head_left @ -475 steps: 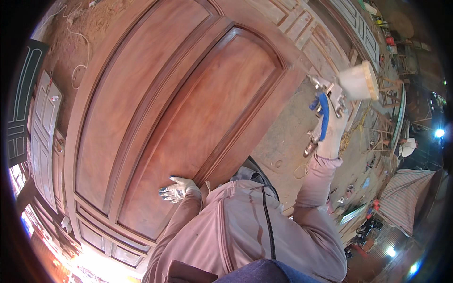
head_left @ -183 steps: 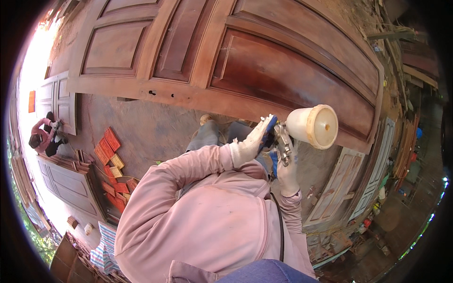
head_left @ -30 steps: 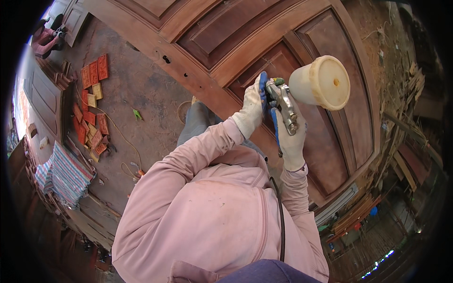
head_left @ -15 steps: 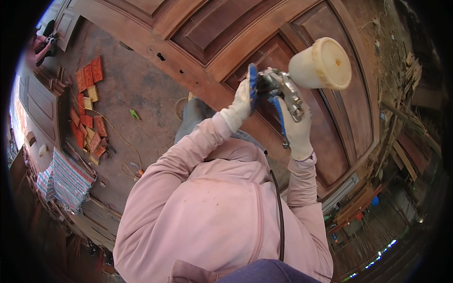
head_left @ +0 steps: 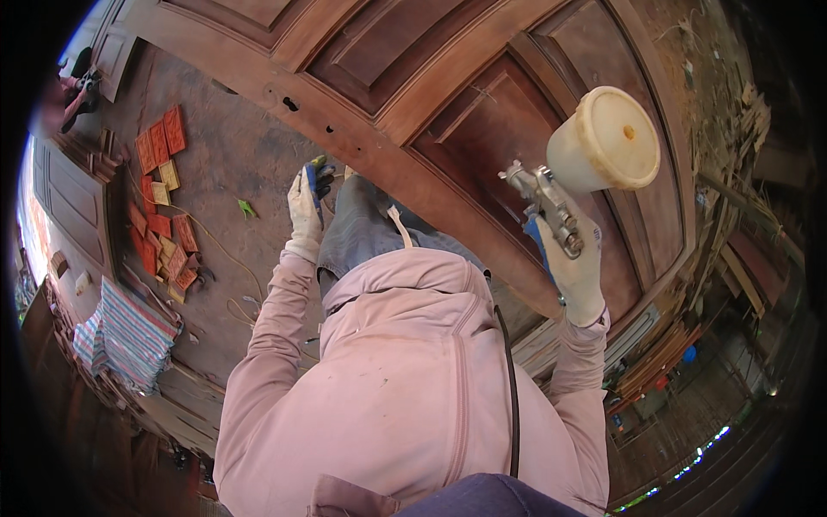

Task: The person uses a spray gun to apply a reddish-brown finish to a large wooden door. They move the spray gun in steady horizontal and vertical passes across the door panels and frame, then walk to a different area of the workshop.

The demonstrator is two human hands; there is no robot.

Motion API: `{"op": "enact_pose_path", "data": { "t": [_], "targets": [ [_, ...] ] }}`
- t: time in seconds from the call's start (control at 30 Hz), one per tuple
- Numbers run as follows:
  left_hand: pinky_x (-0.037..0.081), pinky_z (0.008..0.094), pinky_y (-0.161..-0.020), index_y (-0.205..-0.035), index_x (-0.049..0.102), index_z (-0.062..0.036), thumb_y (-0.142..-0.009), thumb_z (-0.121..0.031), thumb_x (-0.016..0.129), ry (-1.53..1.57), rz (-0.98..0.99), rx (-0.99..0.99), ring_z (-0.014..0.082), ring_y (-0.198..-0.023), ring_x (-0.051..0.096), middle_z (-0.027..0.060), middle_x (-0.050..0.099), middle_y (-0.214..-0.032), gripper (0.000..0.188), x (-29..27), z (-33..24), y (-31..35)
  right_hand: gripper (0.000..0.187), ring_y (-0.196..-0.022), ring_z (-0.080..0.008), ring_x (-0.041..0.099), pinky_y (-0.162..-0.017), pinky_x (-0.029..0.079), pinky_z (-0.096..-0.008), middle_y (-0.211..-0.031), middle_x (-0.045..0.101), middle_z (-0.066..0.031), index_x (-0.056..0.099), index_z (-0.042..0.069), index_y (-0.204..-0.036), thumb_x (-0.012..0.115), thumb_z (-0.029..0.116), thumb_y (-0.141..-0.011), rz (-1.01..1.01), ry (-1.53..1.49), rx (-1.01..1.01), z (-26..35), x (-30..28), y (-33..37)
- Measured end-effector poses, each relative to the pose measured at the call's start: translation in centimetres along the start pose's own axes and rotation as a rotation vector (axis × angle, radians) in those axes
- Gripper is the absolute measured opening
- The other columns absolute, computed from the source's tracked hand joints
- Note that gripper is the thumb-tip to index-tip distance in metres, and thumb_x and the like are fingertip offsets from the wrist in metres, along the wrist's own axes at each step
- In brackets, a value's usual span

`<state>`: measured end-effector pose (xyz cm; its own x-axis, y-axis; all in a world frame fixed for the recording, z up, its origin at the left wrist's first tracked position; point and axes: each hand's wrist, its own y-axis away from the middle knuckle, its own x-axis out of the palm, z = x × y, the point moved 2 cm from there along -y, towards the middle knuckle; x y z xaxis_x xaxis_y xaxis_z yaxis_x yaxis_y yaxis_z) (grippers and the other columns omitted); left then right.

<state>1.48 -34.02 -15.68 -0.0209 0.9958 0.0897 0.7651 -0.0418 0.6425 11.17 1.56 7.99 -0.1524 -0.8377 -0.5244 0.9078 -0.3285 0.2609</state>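
In my right hand (head_left: 575, 271), gloved white with a blue palm, is a metal spray gun (head_left: 551, 207) with a whitish plastic paint cup (head_left: 594, 142). Its nozzle end points left, over the panelled brown wooden door (head_left: 482, 112). My left hand (head_left: 307, 207), in a matching glove, is away from the gun, left of my knee and near the door's edge. Its fingers are loosely bent and apart, with dark stains on them. A small yellowish patch shows at the fingertips, too small to make out.
Several red and yellow wooden pieces (head_left: 164, 185) lie on the floor at left, near a thin cord (head_left: 226, 250). A striped cloth (head_left: 133, 332) lies lower left, below another door (head_left: 73, 202). Scrap wood (head_left: 741, 155) is at right. Another person (head_left: 76, 90) is at far left.
My left hand has left the spray gun and moved left and down beside my knee. My right hand with the gun has shifted slightly right and down.
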Motion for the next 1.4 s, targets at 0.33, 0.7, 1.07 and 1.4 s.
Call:
{"op": "enact_pose_path", "data": {
  "t": [0.33, 0.7, 1.07, 1.4],
  "targets": [
    [0.051, 0.0325, -0.086, -0.124, 0.063, -0.0040, -0.103, -0.040, 0.046, 0.034, -0.071, -0.006, 0.0182, -0.093, 0.066, 0.0098, 0.070, -0.108, 0.045, -0.2, 0.7, -0.9, 0.033, -0.077, -0.0086, 0.059, -0.071, 0.049, -0.0245, -0.089, 0.066, -0.0036, 0.060, -0.001, -0.126, 0.061, 0.003, -0.094, -0.283, 0.210, 0.041, 1.7, -3.1, -2.2],
    [0.050, 0.0315, -0.082, -0.123, 0.064, -0.0049, -0.102, -0.040, 0.049, 0.005, -0.154, -0.033, 0.0173, -0.091, 0.066, 0.0084, 0.070, -0.105, 0.043, -1.1, 1.1, -1.1, 0.042, -0.096, -0.0255, 0.069, -0.083, 0.052, -0.0349, -0.108, 0.069, -0.0186, 0.059, -0.002, -0.126, 0.068, 0.004, -0.086, -0.128, 0.198, 0.106, 2.6, -1.1, 0.2],
    [0.050, 0.0313, -0.083, -0.123, 0.064, -0.0042, -0.102, -0.039, 0.050, 0.033, -0.131, -0.026, 0.0176, -0.090, 0.065, 0.0090, 0.070, -0.107, 0.043, 0.0, 0.7, -1.6, 0.040, -0.084, -0.0178, 0.067, -0.075, 0.053, -0.0299, -0.098, 0.070, -0.0148, 0.058, -0.003, -0.127, 0.065, 0.003, -0.088, -0.104, 0.061, 0.122, 2.8, -0.9, -1.1],
    [0.050, 0.0308, -0.083, -0.124, 0.063, -0.0043, -0.102, -0.038, 0.050, 0.042, -0.143, -0.024, 0.0168, -0.089, 0.065, 0.0088, 0.070, -0.107, 0.043, -0.8, 0.8, -1.7, 0.030, -0.077, -0.0111, 0.062, -0.070, 0.051, -0.0261, -0.091, 0.067, -0.0062, 0.061, -0.003, -0.122, 0.062, 0.007, -0.094, -0.350, 0.328, 0.057, 2.7, -2.6, -3.5]
  ]
}}
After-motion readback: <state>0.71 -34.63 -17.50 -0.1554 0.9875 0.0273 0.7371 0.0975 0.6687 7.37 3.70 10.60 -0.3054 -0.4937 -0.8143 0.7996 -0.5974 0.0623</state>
